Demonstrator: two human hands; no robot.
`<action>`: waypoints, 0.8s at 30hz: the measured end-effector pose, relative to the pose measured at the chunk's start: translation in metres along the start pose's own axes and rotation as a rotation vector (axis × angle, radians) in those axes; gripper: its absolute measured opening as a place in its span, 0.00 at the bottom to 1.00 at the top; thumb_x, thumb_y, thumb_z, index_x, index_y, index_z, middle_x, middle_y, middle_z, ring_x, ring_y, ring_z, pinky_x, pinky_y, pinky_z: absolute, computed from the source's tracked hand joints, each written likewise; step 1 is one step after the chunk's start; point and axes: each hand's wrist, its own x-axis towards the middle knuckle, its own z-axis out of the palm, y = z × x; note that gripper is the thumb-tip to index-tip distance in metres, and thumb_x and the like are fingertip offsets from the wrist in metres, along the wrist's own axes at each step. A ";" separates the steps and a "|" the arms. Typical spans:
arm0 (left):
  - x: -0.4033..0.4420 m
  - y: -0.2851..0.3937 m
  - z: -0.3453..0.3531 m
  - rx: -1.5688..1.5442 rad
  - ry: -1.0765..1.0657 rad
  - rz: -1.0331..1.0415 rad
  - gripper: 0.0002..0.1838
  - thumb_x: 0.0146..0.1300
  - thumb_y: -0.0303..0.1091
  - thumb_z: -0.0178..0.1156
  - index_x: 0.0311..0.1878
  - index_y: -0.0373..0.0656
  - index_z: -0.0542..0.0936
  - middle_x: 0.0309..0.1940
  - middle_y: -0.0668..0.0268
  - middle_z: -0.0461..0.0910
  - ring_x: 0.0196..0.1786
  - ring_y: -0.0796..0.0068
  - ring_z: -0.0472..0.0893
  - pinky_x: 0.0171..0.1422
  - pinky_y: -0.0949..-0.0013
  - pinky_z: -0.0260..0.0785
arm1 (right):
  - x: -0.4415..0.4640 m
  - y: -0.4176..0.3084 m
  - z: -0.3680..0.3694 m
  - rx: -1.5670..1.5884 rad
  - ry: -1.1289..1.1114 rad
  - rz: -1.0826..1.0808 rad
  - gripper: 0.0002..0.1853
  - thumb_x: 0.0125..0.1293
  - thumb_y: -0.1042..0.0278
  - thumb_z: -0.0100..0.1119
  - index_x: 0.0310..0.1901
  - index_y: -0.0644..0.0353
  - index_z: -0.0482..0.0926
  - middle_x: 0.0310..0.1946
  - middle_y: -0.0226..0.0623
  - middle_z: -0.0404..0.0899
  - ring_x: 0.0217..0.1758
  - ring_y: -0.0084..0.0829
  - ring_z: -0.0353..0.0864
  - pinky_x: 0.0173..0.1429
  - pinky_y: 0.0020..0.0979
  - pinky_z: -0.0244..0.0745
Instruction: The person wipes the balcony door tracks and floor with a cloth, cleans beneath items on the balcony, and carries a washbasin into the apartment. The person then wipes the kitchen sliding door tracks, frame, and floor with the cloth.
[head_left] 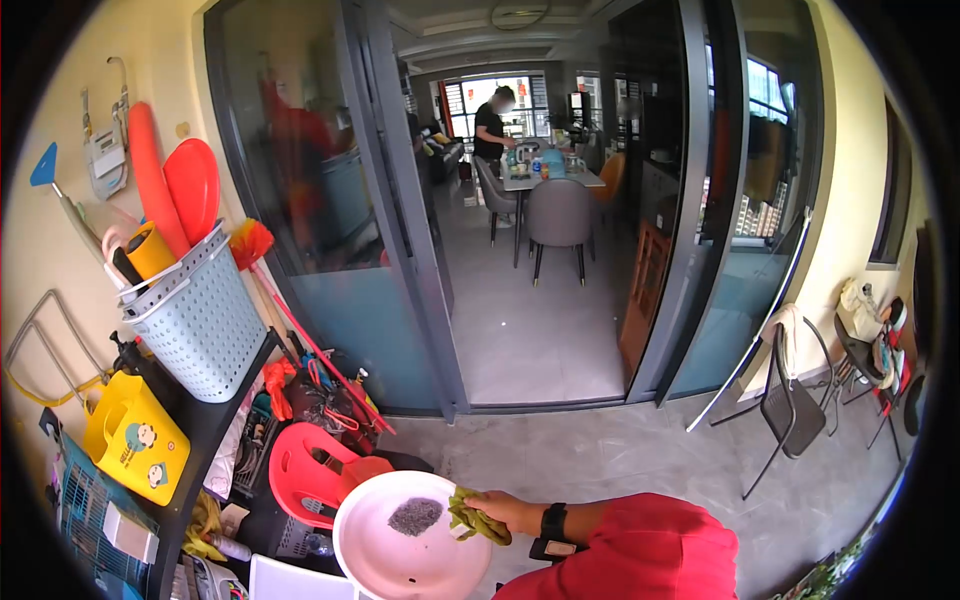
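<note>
My right hand [512, 512], with a dark band on its wrist, is closed around a crumpled green cloth [476, 517]. It holds the cloth at the right rim of a round, pale pinkish-white surface, basin-like [375, 550]. A grey speckled patch [415, 516] lies near the far side of that surface, left of the cloth; what it is made of is too small to tell. A small dark hole shows close to the near edge. My left hand is out of the picture.
At left, a shelf holds a yellow bag [140, 440] and a grey basket [200, 320]. A red plastic chair [295, 470] stands behind the basin-like thing. Beyond the sliding door [410, 250], a person [490, 130] stands at a table. A dark folding chair [795, 410] is at right.
</note>
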 end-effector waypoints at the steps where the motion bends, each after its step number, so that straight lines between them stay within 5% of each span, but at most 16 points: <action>1: 0.005 0.005 0.012 0.007 -0.014 0.000 0.14 0.68 0.43 0.56 0.38 0.41 0.78 0.21 0.63 0.79 0.14 0.81 0.66 0.15 0.73 0.52 | -0.008 -0.014 -0.008 0.019 -0.038 0.076 0.17 0.69 0.58 0.55 0.49 0.64 0.76 0.41 0.36 0.81 0.39 0.26 0.80 0.43 0.30 0.77; 6: 0.019 0.016 0.076 0.002 -0.196 0.057 0.13 0.67 0.42 0.55 0.38 0.40 0.78 0.19 0.65 0.79 0.13 0.85 0.63 0.15 0.77 0.48 | -0.033 -0.064 -0.070 -0.026 -0.044 0.133 0.19 0.70 0.56 0.54 0.51 0.65 0.76 0.45 0.35 0.81 0.44 0.26 0.81 0.48 0.29 0.78; 10: 0.022 0.024 0.134 0.040 -0.321 0.086 0.13 0.70 0.41 0.53 0.39 0.39 0.78 0.18 0.65 0.78 0.13 0.84 0.63 0.15 0.76 0.48 | -0.042 -0.105 -0.128 -0.144 -0.063 0.100 0.19 0.70 0.54 0.53 0.48 0.64 0.79 0.42 0.36 0.82 0.39 0.26 0.82 0.42 0.30 0.78; 14: 0.033 0.018 0.184 0.080 -0.297 0.041 0.16 0.71 0.42 0.51 0.42 0.37 0.80 0.18 0.66 0.77 0.13 0.84 0.62 0.14 0.76 0.48 | -0.049 -0.152 -0.176 -0.132 -0.149 0.090 0.19 0.71 0.54 0.51 0.48 0.63 0.79 0.41 0.35 0.82 0.40 0.25 0.81 0.43 0.29 0.77; 24: 0.073 0.040 0.286 0.247 -0.543 0.190 0.25 0.72 0.51 0.47 0.34 0.39 0.83 0.18 0.73 0.76 0.17 0.86 0.64 0.22 0.78 0.51 | -0.043 -0.215 -0.267 0.110 -0.331 0.104 0.23 0.72 0.56 0.49 0.59 0.65 0.70 0.52 0.39 0.79 0.51 0.29 0.81 0.56 0.32 0.78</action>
